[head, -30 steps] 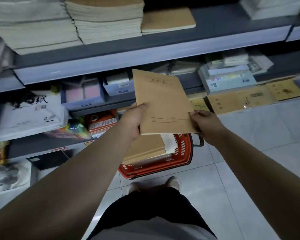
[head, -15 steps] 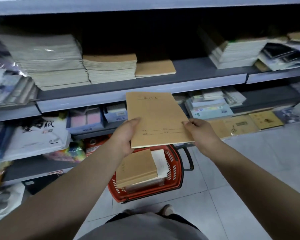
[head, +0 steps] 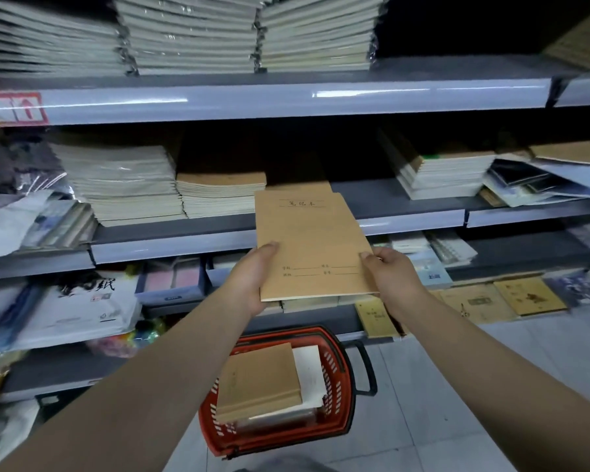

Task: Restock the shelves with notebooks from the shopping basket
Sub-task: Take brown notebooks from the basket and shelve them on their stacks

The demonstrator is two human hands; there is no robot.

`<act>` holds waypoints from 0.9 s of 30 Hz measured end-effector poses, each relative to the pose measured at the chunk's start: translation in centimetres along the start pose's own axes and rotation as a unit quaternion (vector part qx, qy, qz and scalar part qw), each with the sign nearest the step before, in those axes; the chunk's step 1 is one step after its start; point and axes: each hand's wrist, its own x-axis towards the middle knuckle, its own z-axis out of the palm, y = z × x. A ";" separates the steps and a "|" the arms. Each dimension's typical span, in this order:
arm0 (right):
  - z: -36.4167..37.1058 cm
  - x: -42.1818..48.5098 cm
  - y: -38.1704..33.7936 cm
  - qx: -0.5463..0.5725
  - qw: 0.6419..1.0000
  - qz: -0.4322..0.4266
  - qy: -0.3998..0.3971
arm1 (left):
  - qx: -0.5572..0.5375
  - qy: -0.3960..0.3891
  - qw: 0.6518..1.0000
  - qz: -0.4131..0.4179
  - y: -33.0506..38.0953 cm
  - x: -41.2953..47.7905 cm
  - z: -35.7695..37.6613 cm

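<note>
I hold a brown kraft notebook (head: 312,243) flat in front of the middle shelf (head: 395,202). My left hand (head: 254,279) grips its lower left edge, thumb on the cover. My right hand (head: 390,272) grips its lower right edge. The notebook's far end overlaps a thin brown pile (head: 298,187) lying on that shelf. Below, on the floor, a red shopping basket (head: 338,386) holds a stack of brown notebooks (head: 258,381) and some white ones.
A taller stack of brown notebooks (head: 220,192) and wrapped pale stacks (head: 120,180) fill the shelf to the left. More stacks (head: 447,173) lie to the right. The upper shelf (head: 286,97) carries wrapped bundles. Lower shelves hold paper packs (head: 82,308) and small booklets (head: 498,303).
Both hands have raised the notebook and pushed it forward from over the basket to the middle shelf's front edge. My view has tilted upward, revealing the upper shelf.
</note>
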 end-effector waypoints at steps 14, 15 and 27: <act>-1.3 6.2 0.7 -0.009 1.000 0.008 0.006 | 0.006 0.020 1.000 -0.015 -0.5 4.3 2.8; -1.2 6.6 0.7 -0.010 1.000 0.008 0.007 | 0.008 0.019 1.000 -0.018 -0.3 4.6 2.8; 0.7 10.9 1.2 -0.029 0.998 0.038 0.038 | -0.031 -0.007 0.998 -0.061 1.7 8.1 2.8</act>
